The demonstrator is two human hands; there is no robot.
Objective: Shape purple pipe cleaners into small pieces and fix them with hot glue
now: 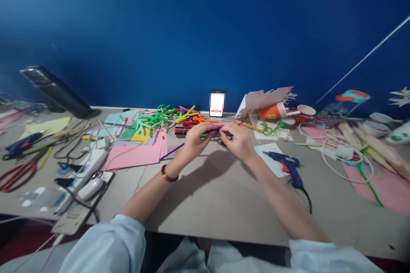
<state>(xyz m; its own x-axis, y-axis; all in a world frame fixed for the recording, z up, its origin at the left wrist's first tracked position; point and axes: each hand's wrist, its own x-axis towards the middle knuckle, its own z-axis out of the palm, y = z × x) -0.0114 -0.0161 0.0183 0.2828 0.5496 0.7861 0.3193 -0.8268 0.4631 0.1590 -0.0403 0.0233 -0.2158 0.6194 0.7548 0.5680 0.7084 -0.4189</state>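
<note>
Left hand and right hand pinch a purple pipe cleaner.
A blue glue gun lies just right of the right hand.

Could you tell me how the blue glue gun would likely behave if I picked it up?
The glue gun looks plastic, so probably light for its size. Its black cord may tug at it when lifted.

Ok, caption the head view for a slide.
Left hand and right hand hold a thin purple pipe cleaner above a beige craft table.
</note>
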